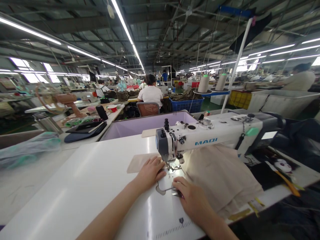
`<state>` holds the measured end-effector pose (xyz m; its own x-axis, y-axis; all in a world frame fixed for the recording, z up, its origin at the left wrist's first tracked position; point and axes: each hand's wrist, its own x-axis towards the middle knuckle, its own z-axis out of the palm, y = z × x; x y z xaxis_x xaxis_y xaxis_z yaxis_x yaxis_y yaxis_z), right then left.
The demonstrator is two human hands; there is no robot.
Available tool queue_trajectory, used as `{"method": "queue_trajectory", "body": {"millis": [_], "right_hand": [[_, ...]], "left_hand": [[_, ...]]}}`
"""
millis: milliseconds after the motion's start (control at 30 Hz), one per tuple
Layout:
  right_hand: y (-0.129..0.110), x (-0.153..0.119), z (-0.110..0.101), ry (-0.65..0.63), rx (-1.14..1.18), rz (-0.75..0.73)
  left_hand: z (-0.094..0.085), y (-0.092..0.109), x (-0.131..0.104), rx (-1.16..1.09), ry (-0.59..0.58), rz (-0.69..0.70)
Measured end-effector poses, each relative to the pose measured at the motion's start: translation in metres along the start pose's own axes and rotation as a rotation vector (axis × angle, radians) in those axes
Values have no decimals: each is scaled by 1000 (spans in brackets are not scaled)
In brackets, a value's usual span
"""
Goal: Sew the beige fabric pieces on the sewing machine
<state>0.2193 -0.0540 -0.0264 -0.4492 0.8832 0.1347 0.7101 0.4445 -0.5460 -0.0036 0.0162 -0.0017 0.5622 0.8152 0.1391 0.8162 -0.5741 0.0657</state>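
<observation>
My left hand (pixel 150 172) lies with its fingers stretched out beside the needle area of a white sewing machine (pixel 207 135). Under and beyond its fingers is a flat beige fabric piece (pixel 136 162). My right hand (pixel 192 196) is curled in front of the needle plate (pixel 167 181). A small pair of metal thread snips (pixel 176 192) pokes out from under its fingers; most of the tool is hidden. Right of the needle, a larger beige cloth (pixel 220 176) lies bunched under the machine arm. The machine's lamp lights the presser foot (pixel 175 166).
Behind the table stands a lilac-lined bin (pixel 150 121). Thread cones (pixel 203 84) rise on a stand at the back right. An orange-handled tool (pixel 287 181) lies right of the cloth. Ahead, a person in white (pixel 151 95) sits on a chair. A side table (pixel 85 123) holds a bottle and pouches.
</observation>
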Motion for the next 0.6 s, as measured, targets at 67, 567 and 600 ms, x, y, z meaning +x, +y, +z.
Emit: {"method": "queue_trajectory", "body": {"millis": [67, 567, 600], "right_hand": [[0, 0, -1, -2, 12, -3], [-1, -4, -7, 80, 150, -28], [-2, -4, -7, 87, 160, -30]], "left_hand": [[0, -4, 1, -1, 2, 8], [-25, 19, -6, 87, -88, -126], [-27, 25, -10, 69, -115, -107]]}}
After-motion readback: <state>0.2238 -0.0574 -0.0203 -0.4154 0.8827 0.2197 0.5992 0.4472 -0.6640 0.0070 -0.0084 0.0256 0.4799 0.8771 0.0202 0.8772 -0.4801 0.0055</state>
